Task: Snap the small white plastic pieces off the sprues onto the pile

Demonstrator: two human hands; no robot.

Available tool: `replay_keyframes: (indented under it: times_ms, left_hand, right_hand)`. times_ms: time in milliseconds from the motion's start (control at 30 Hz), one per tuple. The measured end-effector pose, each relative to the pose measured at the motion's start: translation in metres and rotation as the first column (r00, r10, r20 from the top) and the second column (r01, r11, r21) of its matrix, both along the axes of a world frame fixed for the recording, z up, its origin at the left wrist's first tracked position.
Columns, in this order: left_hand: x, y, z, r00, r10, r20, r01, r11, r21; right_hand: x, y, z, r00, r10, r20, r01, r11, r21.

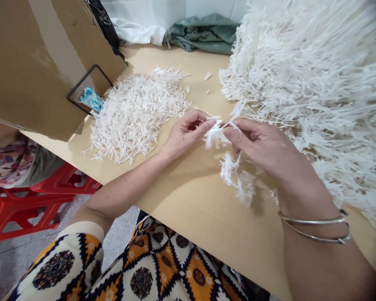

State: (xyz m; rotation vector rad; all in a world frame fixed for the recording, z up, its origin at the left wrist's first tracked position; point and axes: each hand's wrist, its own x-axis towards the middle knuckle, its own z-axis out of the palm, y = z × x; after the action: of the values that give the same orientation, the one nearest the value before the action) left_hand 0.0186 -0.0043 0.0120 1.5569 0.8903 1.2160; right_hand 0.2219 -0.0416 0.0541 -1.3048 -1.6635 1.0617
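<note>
My left hand [184, 133] and my right hand [263, 144] meet above the middle of the wooden table [191, 200]. Both pinch a strip of small white plastic pieces [217, 133] stretched between their fingertips. More of the strip [236, 177] hangs down from my right hand and is blurred. A flat pile of separated white pieces [134, 115] lies to the left of my left hand. A very large heap of tangled white plastic strips [313, 92] fills the right side, just behind my right hand.
A brown cardboard box [34, 62] leans over the table's left end, with a black wire frame [87, 90] and a blue-and-clear bag [90, 99] beside it. Green cloth [203, 33] and white cloth [138, 32] lie at the back. A red plastic stool [34, 196] stands lower left.
</note>
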Motion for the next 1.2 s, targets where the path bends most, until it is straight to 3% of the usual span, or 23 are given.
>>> replay_keyframes:
  times_ms: [100, 267, 367, 600, 800, 900, 1000, 1100, 1200]
  left_hand:
    - [0.005, -0.001, -0.005, 0.998, -0.068, 0.0, 0.068, 0.997, -0.037]
    - [0.002, 0.0, -0.01, 0.993, -0.089, -0.073, 0.085, 0.995, -0.05]
    - [-0.002, 0.001, -0.01, 0.985, -0.147, -0.088, 0.141, 0.987, -0.072]
    - [0.0, 0.006, -0.015, 0.978, -0.187, 0.09, 0.2, 0.965, -0.169]
    - [-0.005, 0.007, -0.012, 0.965, -0.261, -0.035, 0.252, 0.954, -0.163]
    - [-0.007, 0.007, -0.007, 0.959, -0.21, -0.19, 0.194, 0.976, -0.101]
    - [-0.009, 0.008, -0.004, 0.942, -0.13, -0.31, 0.136, 0.991, -0.003]
    - [-0.009, 0.01, -0.004, 0.938, -0.104, -0.331, 0.129, 0.99, 0.053]
    - [-0.009, 0.009, -0.003, 0.939, -0.111, -0.326, 0.14, 0.988, 0.066]
  right_hand:
    - [-0.004, 0.004, -0.013, 0.998, 0.006, -0.065, -0.007, 1.0, -0.02]
    - [-0.009, 0.006, -0.03, 0.975, -0.092, -0.202, 0.075, 0.993, -0.091]
    - [-0.007, 0.007, -0.028, 0.983, -0.067, -0.173, 0.04, 0.987, -0.154]
    - [-0.006, 0.013, -0.026, 0.999, -0.047, 0.01, 0.047, 0.999, 0.003]
    - [-0.008, 0.008, -0.026, 0.999, -0.055, 0.002, 0.055, 0.998, -0.019]
    - [-0.006, 0.009, -0.028, 0.996, -0.087, 0.024, 0.087, 0.996, -0.008]
    - [-0.004, 0.011, -0.029, 0.992, -0.11, -0.067, 0.108, 0.994, -0.026]
    - [-0.005, 0.01, -0.029, 0.991, -0.105, -0.081, 0.093, 0.987, -0.134]
    - [-0.005, 0.009, -0.029, 0.997, -0.069, 0.023, 0.072, 0.984, -0.161]
